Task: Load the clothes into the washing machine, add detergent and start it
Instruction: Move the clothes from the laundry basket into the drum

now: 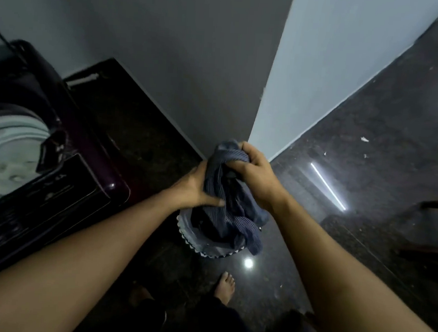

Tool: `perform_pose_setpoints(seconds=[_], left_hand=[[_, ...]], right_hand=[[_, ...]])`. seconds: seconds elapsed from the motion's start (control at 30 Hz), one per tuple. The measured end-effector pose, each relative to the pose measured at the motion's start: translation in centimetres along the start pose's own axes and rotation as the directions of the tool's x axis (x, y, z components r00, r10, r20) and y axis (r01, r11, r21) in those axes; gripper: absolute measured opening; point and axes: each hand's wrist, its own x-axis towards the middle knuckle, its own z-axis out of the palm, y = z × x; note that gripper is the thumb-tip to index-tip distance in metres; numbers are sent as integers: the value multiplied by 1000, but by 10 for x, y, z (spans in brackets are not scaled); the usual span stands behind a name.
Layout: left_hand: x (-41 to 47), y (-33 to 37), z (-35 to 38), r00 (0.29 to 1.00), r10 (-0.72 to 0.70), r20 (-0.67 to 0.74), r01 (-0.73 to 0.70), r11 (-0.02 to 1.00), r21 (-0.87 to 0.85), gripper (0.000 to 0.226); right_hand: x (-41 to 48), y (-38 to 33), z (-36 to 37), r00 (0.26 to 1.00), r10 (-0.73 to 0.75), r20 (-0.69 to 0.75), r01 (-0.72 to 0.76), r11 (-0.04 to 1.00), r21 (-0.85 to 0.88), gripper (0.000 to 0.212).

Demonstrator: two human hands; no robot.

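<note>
Head view: clothes bundle (232, 205) held just over the basket (208, 253), which sits on the floor (369, 155) by the wall corner
left hand (198, 187): cups the side, thumb pressed in
right hand (255, 172): fingers curled tight on top
washer (88, 162): open at left, so I'd gather the dangling tail first

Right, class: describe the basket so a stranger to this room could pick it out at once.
Start at the wall corner where grey meets pale blue. At its foot, right of the washing machine, stands the basket. It alone has a white zigzag rim, with striped blue clothes draped over it.
</note>
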Motion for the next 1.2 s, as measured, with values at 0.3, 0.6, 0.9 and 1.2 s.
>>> perform_pose_setpoints(seconds=[0.3, 0.6, 0.9, 1.2], left_hand=[[-49, 107, -47, 958, -66, -280, -82, 871, -484, 32], [-109, 188, -119, 930, 143, -338, -323, 755, -570, 22], [-164, 165, -218, 820, 77, -568, -477, 640, -602, 26], [-242, 113, -316, 774, 34, -633, -573, 463, -676, 38]], right_hand=[[-38, -103, -18, 987, -103, 127, 114, 989, -89, 48], [-37, -68, -24, 1000, -1, -26, -12, 865, -501, 105], [-31, -173, 34, 987, -147, -65, 137, 981, -138, 25], [-22, -259, 162, 974, -211, 84, 197, 968, 152, 26]])
